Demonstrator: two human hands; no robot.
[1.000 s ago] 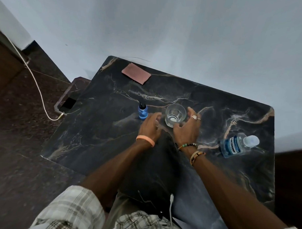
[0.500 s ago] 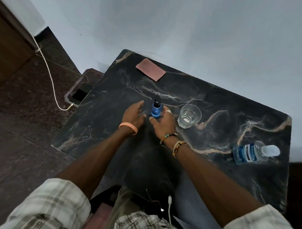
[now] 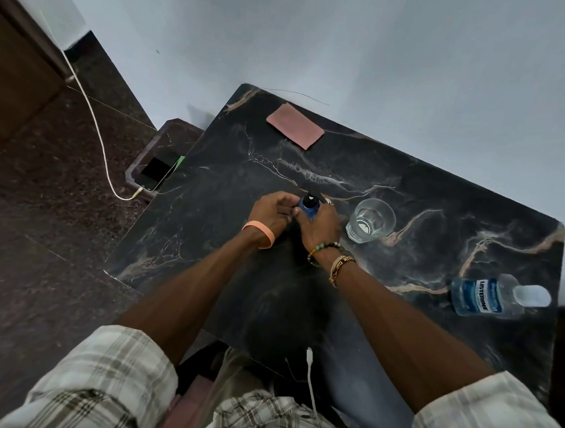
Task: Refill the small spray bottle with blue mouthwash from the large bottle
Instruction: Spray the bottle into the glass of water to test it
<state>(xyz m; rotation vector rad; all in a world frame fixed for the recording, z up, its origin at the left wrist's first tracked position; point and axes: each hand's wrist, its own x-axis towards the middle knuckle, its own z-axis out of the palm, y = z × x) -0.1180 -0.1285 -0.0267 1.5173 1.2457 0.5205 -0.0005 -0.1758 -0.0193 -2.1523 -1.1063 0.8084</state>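
- Head view: spray bottle [image 3: 308, 206] stands near the middle of the table [image 3: 244, 167], held between both hands.
- Bottle axis – vertical; blue body below, black spray head on top, pointing up toward the camera. Which way the nozzle faces is too small to tell.
- Right hand [image 3: 319, 226]: clenched round the bottle body from the right and near side, fingers wrapped about it. A ring shows on one finger, bead bracelets [image 3: 324, 249] at the wrist.
- Left hand [image 3: 270, 213]: fingers curled, tips against the left side of the bottle just below the spray head. Whether they pinch it or only touch it cannot be told. An orange band [image 3: 259, 230] sits on this wrist.
- Large bottle [image 3: 486, 297]: lying on its side near the right edge of the table, well apart from the hands. Long axis runs left to right, cap end pointing right – label face up, cap on, blue liquid inside.
- Glass [image 3: 370, 220]: upright, clear, just beside the right hand on its right, not touching it.
- Pink pad [image 3: 295, 125]: flat at the far edge of the table.
- Phone [image 3: 156, 172]: on a lower ledge left of the table, with a white cable [image 3: 95, 124] plugged in and running up along the floor.
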